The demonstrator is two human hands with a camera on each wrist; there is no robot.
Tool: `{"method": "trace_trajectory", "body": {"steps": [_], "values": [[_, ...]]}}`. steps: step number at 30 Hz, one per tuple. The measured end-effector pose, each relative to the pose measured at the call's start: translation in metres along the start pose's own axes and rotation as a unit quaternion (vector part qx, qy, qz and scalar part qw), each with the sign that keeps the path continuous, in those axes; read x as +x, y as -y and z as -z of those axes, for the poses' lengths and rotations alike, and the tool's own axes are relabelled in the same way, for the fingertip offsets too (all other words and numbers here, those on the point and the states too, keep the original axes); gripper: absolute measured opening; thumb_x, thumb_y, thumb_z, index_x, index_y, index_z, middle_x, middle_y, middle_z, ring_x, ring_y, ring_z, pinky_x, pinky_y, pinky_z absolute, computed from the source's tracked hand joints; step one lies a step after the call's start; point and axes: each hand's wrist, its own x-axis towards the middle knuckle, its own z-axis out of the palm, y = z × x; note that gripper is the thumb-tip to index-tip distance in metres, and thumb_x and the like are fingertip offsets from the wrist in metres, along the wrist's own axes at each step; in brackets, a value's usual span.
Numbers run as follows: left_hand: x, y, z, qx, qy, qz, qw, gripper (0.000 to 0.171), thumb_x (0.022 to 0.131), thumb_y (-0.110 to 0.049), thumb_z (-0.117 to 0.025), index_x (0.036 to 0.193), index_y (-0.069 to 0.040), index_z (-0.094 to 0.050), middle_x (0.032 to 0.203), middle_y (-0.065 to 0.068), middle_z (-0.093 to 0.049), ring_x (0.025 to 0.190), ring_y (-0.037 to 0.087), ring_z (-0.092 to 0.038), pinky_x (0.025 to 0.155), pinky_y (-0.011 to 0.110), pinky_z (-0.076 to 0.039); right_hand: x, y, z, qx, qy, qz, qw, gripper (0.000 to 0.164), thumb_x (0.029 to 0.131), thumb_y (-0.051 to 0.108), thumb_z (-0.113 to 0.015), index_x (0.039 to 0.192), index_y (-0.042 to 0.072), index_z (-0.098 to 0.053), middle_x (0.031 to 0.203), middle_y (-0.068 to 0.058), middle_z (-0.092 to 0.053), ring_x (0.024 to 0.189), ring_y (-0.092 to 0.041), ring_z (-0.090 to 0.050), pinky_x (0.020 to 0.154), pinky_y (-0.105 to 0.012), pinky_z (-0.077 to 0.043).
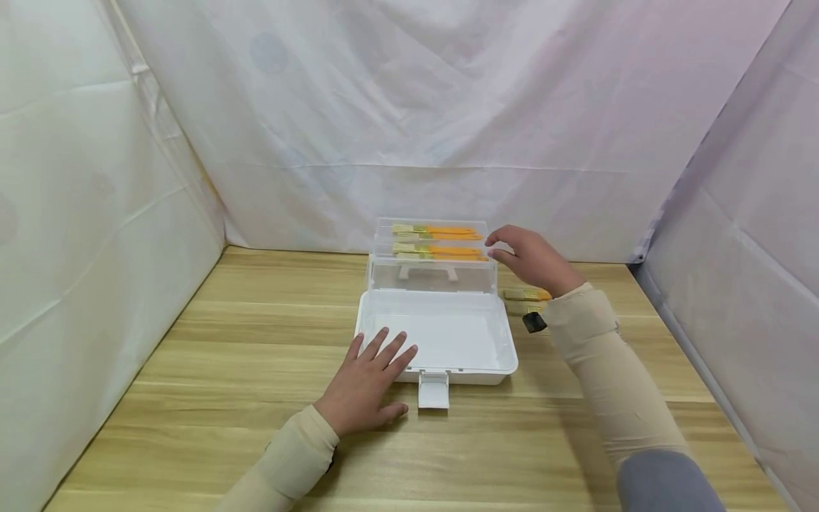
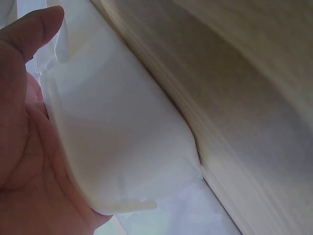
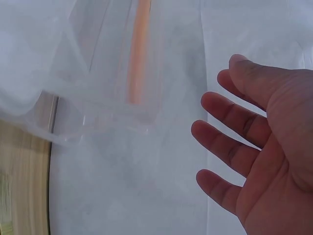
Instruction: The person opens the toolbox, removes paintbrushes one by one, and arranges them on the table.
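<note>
Left: your left grip point(image 1: 367, 387) spreads, fingers straight, over the near-left corner of the white box point(image 1: 441, 338); it clasps nothing. In the left wrist view, the palm lies along the box wall. Judgement: even, light pressure here should steady the base; pushing hard on the rim could tip or slide it.

Middle: the box sits on the surface point(image 1: 256, 355), its latch point(image 1: 434, 395) hanging down at the front. Behind the box is its clear section point(image 1: 435, 221), where four brushes point(image 1: 451, 251) lie roughly parallel, bristles left, orange handles right.

Right: your right grip point(image 1: 527, 257) is empty, fingers loosely bent, thumb apart, just beside the handle ends; the right wrist view shows a gap. Step in hand, as judged: arranging brushes in that section. Come in level along the handles, pinch one at a time, and let neighbours lie undisturbed.

Beneath your right sleeve point(image 1: 614, 370), a pale-bristled brush point(image 1: 525, 294) and a dark-bristled brush point(image 1: 534, 322) are partly hidden. Caution: lift the forearm enough not to sweep them.
</note>
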Motion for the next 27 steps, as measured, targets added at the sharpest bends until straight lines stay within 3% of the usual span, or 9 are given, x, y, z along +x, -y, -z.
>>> {"method": "trace_trajectory", "body": {"steps": [9, 17, 27], "values": [[0.0, 0.0, -0.001, 0.001, 0.003, 0.0, 1.0, 0.088, 0.083, -0.056, -0.07, 0.156, -0.019, -0.035, 0.161, 0.006, -0.03, 0.148, 0.034, -0.021, 0.112, 0.062, -0.021, 0.028, 0.018, -0.007, -0.014, 0.012, 0.029, 0.999, 0.026, 0.1, 0.017, -0.061, 0.122, 0.003, -0.064, 0.129, -0.013, -0.06, 0.12, -0.032, -0.054, 0.099, -0.052, -0.043], [0.001, -0.001, -0.001, 0.002, 0.002, -0.001, 1.0, 0.088, 0.083, -0.057, -0.069, 0.156, -0.019, -0.035, 0.161, 0.007, -0.03, 0.148, 0.034, -0.022, 0.113, 0.062, -0.02, 0.052, 0.025, -0.018, -0.025, 0.039, 0.035, 0.998, 0.029, 0.099, 0.016, -0.062, 0.125, 0.004, -0.064, 0.131, -0.012, -0.06, 0.125, -0.032, -0.052, 0.104, -0.05, -0.041], [0.001, 0.0, -0.001, 0.01, 0.003, 0.0, 0.9999, 0.089, 0.083, -0.059, -0.069, 0.156, -0.02, -0.035, 0.16, 0.006, -0.03, 0.148, 0.034, -0.021, 0.112, 0.062, -0.02, 0.066, 0.03, -0.032, -0.034, 0.066, 0.041, 0.996, 0.027, 0.098, 0.013, -0.063, 0.123, 0.005, -0.066, 0.13, -0.011, -0.062, 0.124, -0.029, -0.053, 0.104, -0.046, -0.041]]}}
